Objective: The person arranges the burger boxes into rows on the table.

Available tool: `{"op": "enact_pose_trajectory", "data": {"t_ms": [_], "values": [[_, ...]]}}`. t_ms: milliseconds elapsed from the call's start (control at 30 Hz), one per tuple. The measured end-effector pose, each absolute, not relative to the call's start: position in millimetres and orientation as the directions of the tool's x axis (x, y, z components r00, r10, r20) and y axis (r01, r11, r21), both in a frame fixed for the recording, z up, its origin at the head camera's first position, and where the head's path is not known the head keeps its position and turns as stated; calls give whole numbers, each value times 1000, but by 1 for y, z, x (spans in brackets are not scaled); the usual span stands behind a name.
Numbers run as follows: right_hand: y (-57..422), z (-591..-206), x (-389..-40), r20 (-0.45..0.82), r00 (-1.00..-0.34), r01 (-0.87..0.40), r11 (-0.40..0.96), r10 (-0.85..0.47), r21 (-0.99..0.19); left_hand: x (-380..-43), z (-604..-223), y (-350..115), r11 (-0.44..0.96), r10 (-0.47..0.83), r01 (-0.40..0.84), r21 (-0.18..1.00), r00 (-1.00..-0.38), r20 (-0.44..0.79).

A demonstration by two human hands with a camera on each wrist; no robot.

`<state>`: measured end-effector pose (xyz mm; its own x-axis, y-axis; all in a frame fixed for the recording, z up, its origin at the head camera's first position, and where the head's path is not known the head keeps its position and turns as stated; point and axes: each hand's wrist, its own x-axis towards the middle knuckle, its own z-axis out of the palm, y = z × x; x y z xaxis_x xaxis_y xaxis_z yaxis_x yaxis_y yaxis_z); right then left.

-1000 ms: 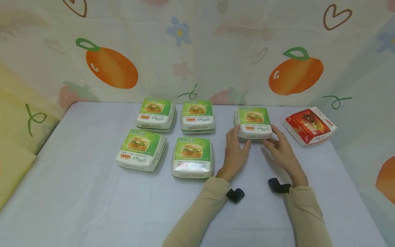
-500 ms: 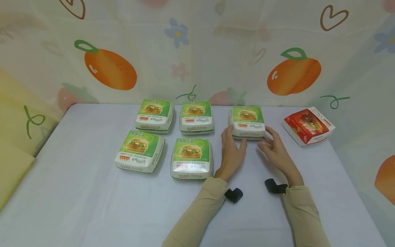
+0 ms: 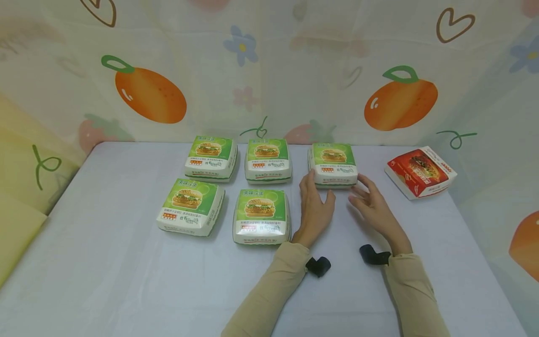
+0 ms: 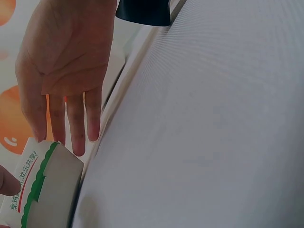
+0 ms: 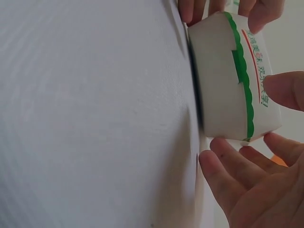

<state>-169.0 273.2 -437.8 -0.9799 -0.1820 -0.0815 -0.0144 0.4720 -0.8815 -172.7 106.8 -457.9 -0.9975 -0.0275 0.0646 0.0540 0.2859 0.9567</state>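
A green-and-white burger box (image 3: pixel 333 164) stands at the back of the table, between my two hands. My left hand (image 3: pixel 315 213) touches its left side with extended fingers. At the right side, the fingertips of my right hand (image 3: pixel 376 213) meet the lower edge. In the right wrist view, right-hand fingers rest along the end of the burger box (image 5: pixel 221 78), the thumb in front of its printed side. My right hand (image 4: pixel 66 61) appears from the palm side in the left wrist view, its fingers straight beside the burger box (image 4: pixel 52 190).
Several matching burger boxes, including one at the back (image 3: pixel 268 161) and one in front (image 3: pixel 262 217), stand left of my hands. A red-and-white burger box (image 3: pixel 421 172) sits turned at an angle to the right. A printed curtain (image 3: pixel 273 70) hangs behind the white table (image 3: pixel 126 281).
Between my hands, the burger box has slid left, closer to the back-row boxes. Both hands have moved left with it. The red box and the other green boxes have stayed put.
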Motion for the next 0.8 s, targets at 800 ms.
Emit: {"op": "enact_pose_trajectory", "data": {"t_ms": [800], "values": [[263,-439,-169,-140,-974,63,380,-179,-923,-172,-458,109,294,-20,-2,956,-1000,4]]}}
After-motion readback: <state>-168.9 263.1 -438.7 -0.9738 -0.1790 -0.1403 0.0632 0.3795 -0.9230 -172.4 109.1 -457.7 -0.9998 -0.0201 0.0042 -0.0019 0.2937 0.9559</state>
